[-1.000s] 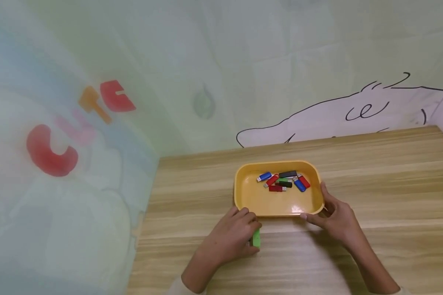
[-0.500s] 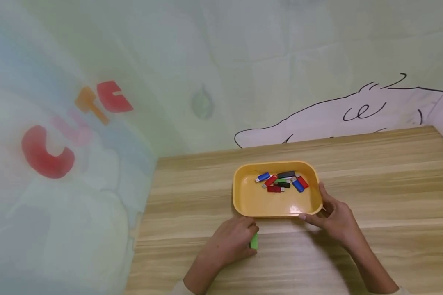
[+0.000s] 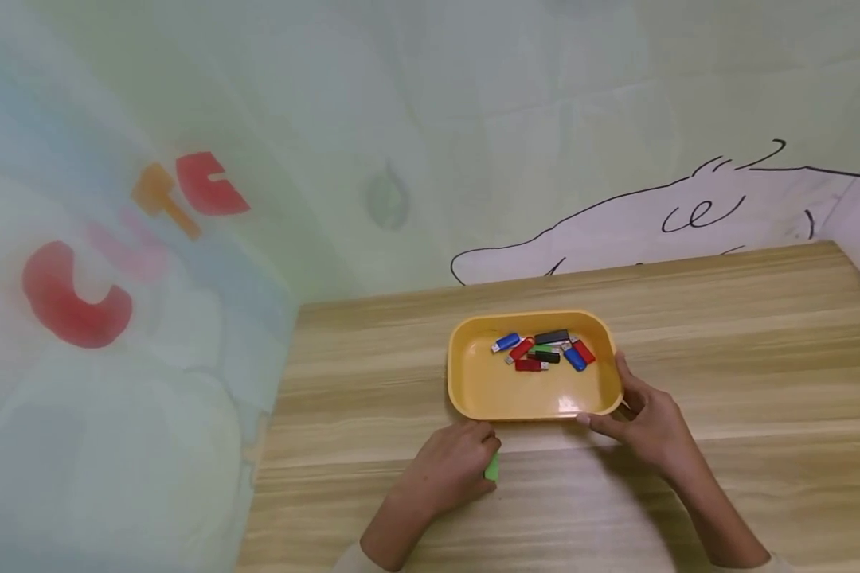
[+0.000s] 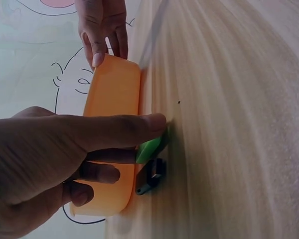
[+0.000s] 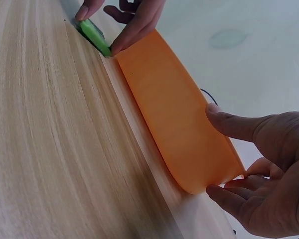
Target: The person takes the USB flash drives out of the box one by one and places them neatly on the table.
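Note:
My left hand (image 3: 447,465) is just in front of the yellow tray's (image 3: 509,398) near left corner, pinching a small green stick (image 5: 94,37) between thumb and fingertip, close to the table. In the left wrist view, a dark USB stick (image 4: 150,177) with a shiny metal end lies right beside the green one (image 4: 150,149). My right hand (image 3: 652,426) grips the tray's near right corner, thumb on the front rim and fingers round the side. Inside the tray, several USB sticks lie heaped toward the back: blue (image 3: 505,342), red (image 3: 532,365), green and black (image 3: 552,337).
Wood-grain table (image 3: 358,374) spreads around the tray. A printed wall hanging (image 3: 530,143) rises behind the table's back edge, and another wall with coloured letters (image 3: 79,294) stands at the left.
My left hand has come down and slightly back from the tray's front rim, still with the green stick. My right hand keeps its grip on the tray; the head view shifts slightly.

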A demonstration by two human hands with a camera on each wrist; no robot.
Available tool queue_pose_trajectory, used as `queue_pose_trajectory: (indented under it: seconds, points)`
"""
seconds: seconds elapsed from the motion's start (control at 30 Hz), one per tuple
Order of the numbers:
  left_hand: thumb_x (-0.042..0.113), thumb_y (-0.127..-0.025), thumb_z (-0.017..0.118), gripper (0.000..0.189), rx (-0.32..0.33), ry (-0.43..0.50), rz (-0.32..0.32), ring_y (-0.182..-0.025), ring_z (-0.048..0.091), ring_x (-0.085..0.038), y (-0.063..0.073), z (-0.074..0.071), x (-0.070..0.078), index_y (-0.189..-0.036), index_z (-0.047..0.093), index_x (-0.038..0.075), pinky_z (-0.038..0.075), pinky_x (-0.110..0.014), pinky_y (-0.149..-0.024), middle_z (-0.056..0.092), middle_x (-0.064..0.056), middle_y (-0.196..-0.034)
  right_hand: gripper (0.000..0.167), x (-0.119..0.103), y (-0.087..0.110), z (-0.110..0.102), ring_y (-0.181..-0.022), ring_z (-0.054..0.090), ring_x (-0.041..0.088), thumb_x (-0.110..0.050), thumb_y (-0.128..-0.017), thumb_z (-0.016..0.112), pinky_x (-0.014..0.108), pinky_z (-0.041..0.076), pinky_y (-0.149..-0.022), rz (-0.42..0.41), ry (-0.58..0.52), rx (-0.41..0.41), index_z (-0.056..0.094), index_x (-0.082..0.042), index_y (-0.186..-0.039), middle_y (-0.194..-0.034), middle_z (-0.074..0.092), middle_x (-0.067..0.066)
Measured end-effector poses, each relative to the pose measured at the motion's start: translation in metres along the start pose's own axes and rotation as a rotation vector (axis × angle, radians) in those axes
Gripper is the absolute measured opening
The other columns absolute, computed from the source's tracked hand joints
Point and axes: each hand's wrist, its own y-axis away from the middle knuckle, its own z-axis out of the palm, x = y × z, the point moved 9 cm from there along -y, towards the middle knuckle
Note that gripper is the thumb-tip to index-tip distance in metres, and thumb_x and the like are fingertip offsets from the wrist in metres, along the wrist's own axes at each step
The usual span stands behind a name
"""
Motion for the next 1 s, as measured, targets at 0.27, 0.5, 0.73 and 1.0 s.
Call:
queue_pose_trajectory:
  seconds: [0.27,0.5,0.73,1.0]
  points:
    - [0.049,-0.084,0.089,0.046,0.019,-0.045,0.011,-0.091,0.061,-0.006,-0.001,0.0019,0.0018,-0.115,0.077,0.016,0.053,-0.018,-0.075,0.068,0.007,-0.105,0.113,0.0022,0.0006,0.0011,-0.153,0.037,0.046,-0.023,-0.086,0.091,0.026,0.047,-0.104,0.018,-0.003,-0.005,0.013,-0.003,-0.166,-0.171,0.022,0.024]
    - [0.05,-0.084,0.088,0.049,-0.002,-0.044,0.004,-0.092,0.06,-0.006,-0.0021,0.0046,0.001,-0.118,0.077,0.016,0.054,-0.018,-0.078,0.068,0.006,-0.108,0.113,0.0014,0.0006,-0.0004,-0.153,0.038,0.046,-0.023,-0.085,0.091,0.025,0.048,-0.103,0.011,0.002,-0.001,0.014,-0.002,-0.166,-0.17,0.023,0.025]
    - [0.049,-0.084,0.089,0.048,0.011,-0.034,0.003,-0.09,0.06,-0.006,-0.0005,0.0045,0.001,-0.117,0.078,0.016,0.054,-0.017,-0.078,0.069,0.006,-0.106,0.114,0.0041,-0.0001,0.0009,-0.153,0.038,0.046,-0.022,-0.085,0.091,0.026,0.048,-0.103,0.019,-0.011,-0.01,0.014,-0.002,-0.166,-0.17,0.023,0.025]
    - [0.048,-0.084,0.089,0.049,0.028,-0.033,-0.011,-0.092,0.061,-0.007,0.001,0.0012,0.0008,-0.117,0.077,0.015,0.055,-0.018,-0.078,0.068,0.006,-0.107,0.114,0.0031,-0.0008,0.0002,-0.153,0.038,0.045,-0.023,-0.085,0.092,0.026,0.048,-0.103,0.013,-0.01,-0.008,0.014,-0.003,-0.166,-0.17,0.024,0.025]
